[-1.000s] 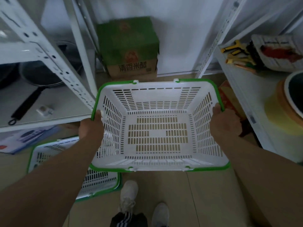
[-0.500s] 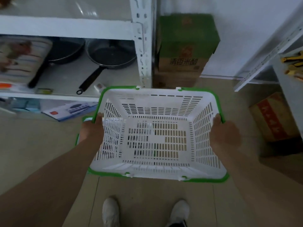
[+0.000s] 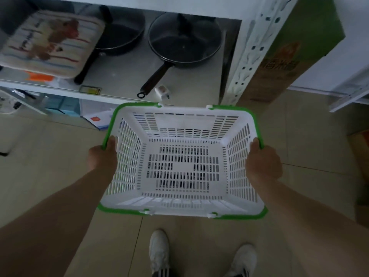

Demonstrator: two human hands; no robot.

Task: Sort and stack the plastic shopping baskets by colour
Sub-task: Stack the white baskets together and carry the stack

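Observation:
I hold a white slotted plastic basket with a green rim (image 3: 135, 211) level in front of me, above the tiled floor. My left hand (image 3: 102, 157) grips its left rim and my right hand (image 3: 263, 162) grips its right rim. The basket is empty and its green handles lie folded down along the rim. Through the bottom slots dark and white shapes show below, too broken up to identify. No other basket is plainly visible.
A white metal shelf (image 3: 119, 96) stands just beyond the basket, holding two black frying pans (image 3: 184, 47), a striped cushion (image 3: 50, 43) and a small white plug (image 3: 162, 92). A green cardboard box (image 3: 289, 56) sits right of the shelf post. My white shoes (image 3: 159, 250) stand below on beige tiles.
My view and the basket have swung left: the green box went from centre to the far right, and the shelf with pans came into view. The floor basket at the left is no longer seen.

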